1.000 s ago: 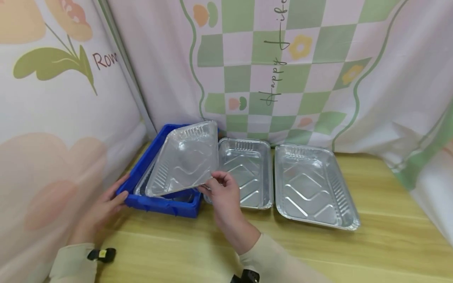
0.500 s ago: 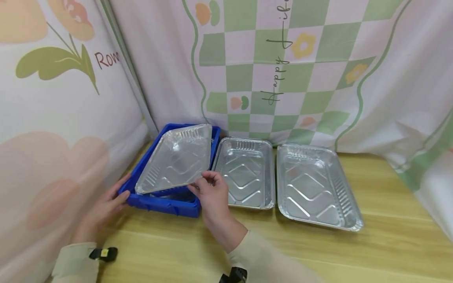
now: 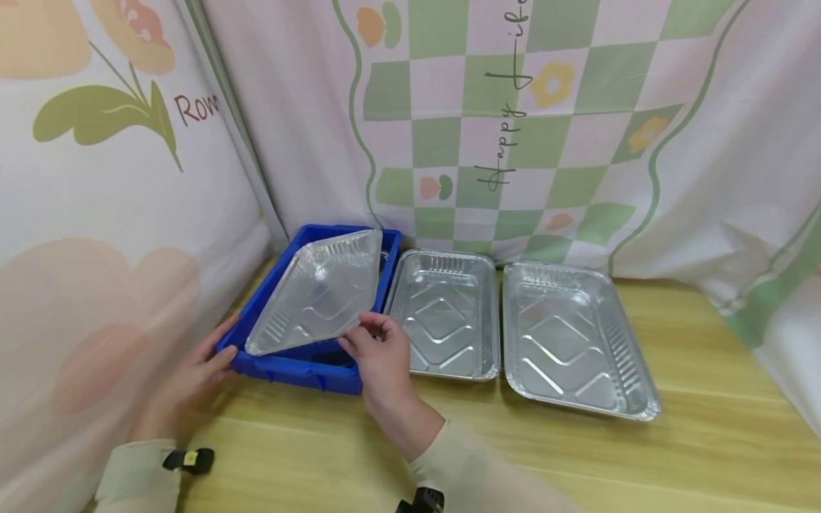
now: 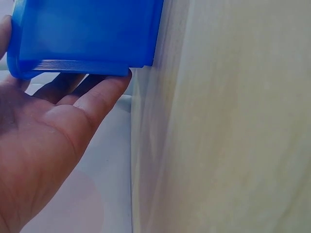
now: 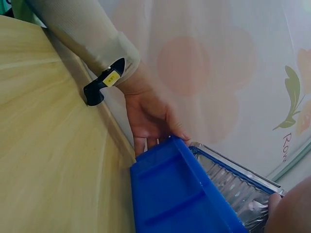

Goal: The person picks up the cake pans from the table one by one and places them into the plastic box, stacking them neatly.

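Observation:
My right hand [image 3: 385,360] pinches the near right corner of a foil tray [image 3: 321,292] between thumb and fingers. The tray lies tilted over a blue plastic bin [image 3: 295,372], its near left corner at the bin's front rim and its right side raised. At the bin's near left corner, my left hand [image 3: 189,385] holds on, thumb at the front and fingers along the outer side wall. The left wrist view shows those fingers [image 4: 104,94] against the blue wall. From the right wrist view, the left thumb lies on the rim of the bin [image 5: 170,194].
Two more foil trays stand on the wooden table [image 3: 308,456]: a middle tray [image 3: 442,313] right beside the bin and a right-hand tray [image 3: 571,342]. A printed curtain [image 3: 513,142] hangs behind them, and another fabric wall [image 3: 128,249] rises close on the left.
My right hand has moved left with the foil tray, which now sits lower and further over the blue bin. The left hand has stayed at the bin's corner.

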Demonstrator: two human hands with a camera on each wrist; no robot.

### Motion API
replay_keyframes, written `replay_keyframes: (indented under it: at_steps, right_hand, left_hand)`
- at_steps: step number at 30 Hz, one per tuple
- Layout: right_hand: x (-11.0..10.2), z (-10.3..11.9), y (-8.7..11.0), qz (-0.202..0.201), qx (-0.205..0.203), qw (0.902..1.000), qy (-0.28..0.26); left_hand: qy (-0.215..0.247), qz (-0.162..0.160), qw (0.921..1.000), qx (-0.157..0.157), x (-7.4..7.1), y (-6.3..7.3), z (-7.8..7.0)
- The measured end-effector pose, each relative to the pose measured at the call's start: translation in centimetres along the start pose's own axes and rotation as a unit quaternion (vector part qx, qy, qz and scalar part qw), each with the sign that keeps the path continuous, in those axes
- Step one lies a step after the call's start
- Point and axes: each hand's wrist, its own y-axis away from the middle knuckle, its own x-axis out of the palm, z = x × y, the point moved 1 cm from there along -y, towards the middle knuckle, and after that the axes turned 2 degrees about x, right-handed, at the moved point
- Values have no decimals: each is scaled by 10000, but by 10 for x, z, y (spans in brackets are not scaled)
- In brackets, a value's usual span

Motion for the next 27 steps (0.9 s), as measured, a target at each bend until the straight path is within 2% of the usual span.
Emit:
replay_keyframes:
  at_steps: [4, 10, 14, 21, 27]
  right_hand:
    - [-1, -2, 2, 237, 331, 9979, 498]
    - [-6, 1, 5, 657, 796, 9880, 1151]
    - [-11, 4, 8, 862, 902, 9840, 1270]
    - [-18, 5, 13, 1016, 847, 9828, 1284]
    - [-26, 7, 16, 1133, 881, 9808, 1324]
  left_hand:
    - [115, 38, 9999, 40, 2, 0, 0]
    - [66, -22, 9999, -91, 3, 0, -2]
    - [3, -97, 9996, -257, 3, 2, -3]
    - [-144, -186, 9988, -419, 1, 2, -4]
    - [-84, -89, 9996, -250, 1, 2, -3]
